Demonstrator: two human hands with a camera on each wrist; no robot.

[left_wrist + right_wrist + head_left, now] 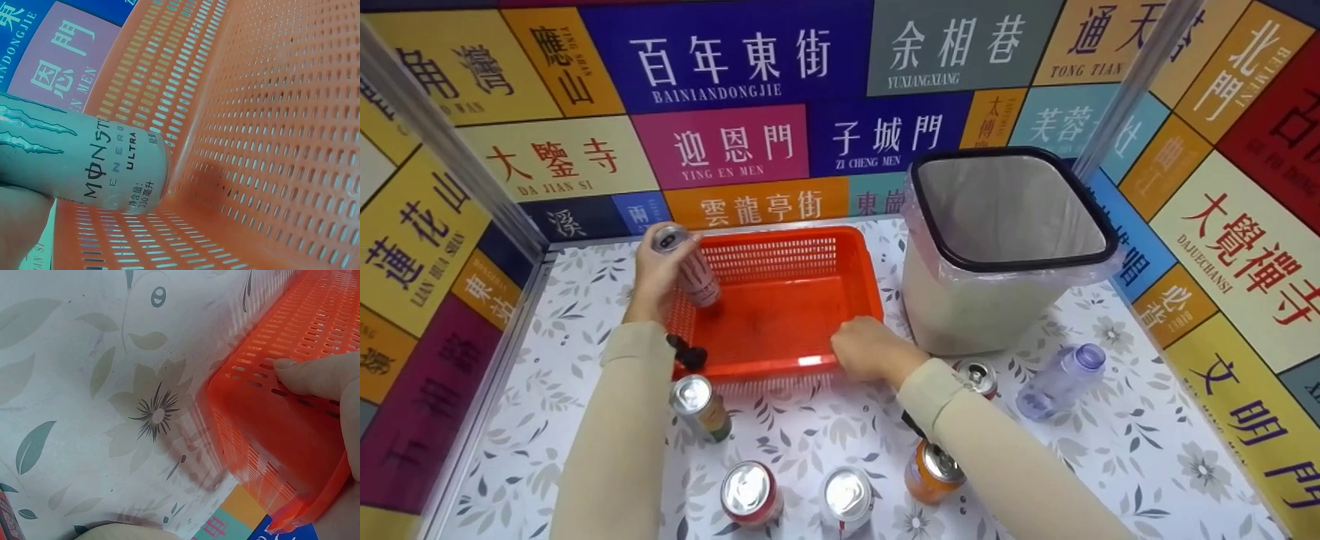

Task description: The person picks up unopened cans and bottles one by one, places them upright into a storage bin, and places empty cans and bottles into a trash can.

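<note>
My left hand [655,266] grips a Monster energy drink can [697,277], tilted with its top toward the back left. In the left wrist view the can [112,157] overlaps the slotted wall of the orange-red plastic basket [281,112]. The rest of the basket floor [780,307] shows bare red plastic in the head view. At the basket's front right corner, my right hand [877,349] holds the rim. The right wrist view has its thumb [309,377] lying along the slotted wall, while the other fingers are mostly hidden.
A lined, black-rimmed bin [975,300] stands right of the basket. Nearer me are a green-bottomed can [703,409], red can [750,493], white can [846,496] and orange can [934,472]. Another can [977,377] is partly behind my right forearm, left of a purple bottle [1061,381].
</note>
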